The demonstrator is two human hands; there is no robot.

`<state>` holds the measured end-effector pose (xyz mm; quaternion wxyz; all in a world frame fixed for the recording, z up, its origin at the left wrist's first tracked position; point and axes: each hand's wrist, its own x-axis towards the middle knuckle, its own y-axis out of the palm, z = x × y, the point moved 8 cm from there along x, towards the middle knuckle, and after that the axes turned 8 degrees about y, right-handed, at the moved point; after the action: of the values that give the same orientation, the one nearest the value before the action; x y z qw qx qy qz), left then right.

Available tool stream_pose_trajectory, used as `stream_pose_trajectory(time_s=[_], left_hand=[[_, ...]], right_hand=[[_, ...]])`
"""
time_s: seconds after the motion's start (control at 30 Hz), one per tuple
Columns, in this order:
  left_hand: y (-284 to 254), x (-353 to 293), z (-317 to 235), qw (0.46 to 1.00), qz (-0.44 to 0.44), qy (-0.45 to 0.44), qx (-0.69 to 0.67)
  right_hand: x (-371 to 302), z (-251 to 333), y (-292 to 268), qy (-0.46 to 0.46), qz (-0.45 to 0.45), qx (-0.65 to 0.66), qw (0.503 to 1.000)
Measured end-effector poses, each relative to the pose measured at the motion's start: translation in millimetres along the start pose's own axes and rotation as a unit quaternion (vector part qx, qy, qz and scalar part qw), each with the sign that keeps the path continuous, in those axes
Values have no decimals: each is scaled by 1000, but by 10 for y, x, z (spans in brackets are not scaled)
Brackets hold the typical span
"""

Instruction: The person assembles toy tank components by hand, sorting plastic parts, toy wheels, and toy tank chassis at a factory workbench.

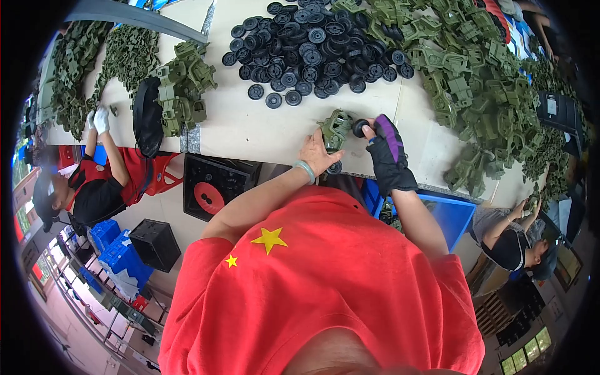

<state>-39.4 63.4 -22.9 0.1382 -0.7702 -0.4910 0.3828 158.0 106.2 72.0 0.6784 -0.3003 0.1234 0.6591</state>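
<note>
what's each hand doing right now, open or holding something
Left hand: fingers spread against the green plastic body; firm grip or not, can't tell.
Right hand: closed, pinching a black wheel.

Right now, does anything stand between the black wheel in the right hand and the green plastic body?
Nothing visible does: the black wheel is very close to the green plastic body, perhaps touching. The left hand is at its near left side.

The toy body (337, 128) is showing slightly glossy, moulded plastic; the wheels (311, 57) are looking like ridged, dull plastic. The table (262, 128) is appearing smooth, while glove (394, 164) and shirt (337, 256) are showing matt cloth.
</note>
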Motion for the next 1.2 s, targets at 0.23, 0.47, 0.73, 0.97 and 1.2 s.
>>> stream_pose_trajectory(time_s=[0.23, 0.47, 0.73, 0.97, 1.2], left_hand=[[-45, -16, -43, 1000, -8, 0, 0], [-45, -46, -33, 1000, -18, -2, 0], [-72, -38, -67, 1000, -1, -21, -13], [-61, -36, 15, 999, -37, -13, -12], [109, -35, 44, 998, -53, -15, -44]], right_hand=[[164, 48, 302, -79, 24, -84, 993], [143, -90, 302, -9, 3, -6, 1000], [120, -13, 229, -47, -28, -70, 996], [157, 56, 301, -63, -16, -116, 991], [91, 667, 276, -299, -117, -341, 884]])
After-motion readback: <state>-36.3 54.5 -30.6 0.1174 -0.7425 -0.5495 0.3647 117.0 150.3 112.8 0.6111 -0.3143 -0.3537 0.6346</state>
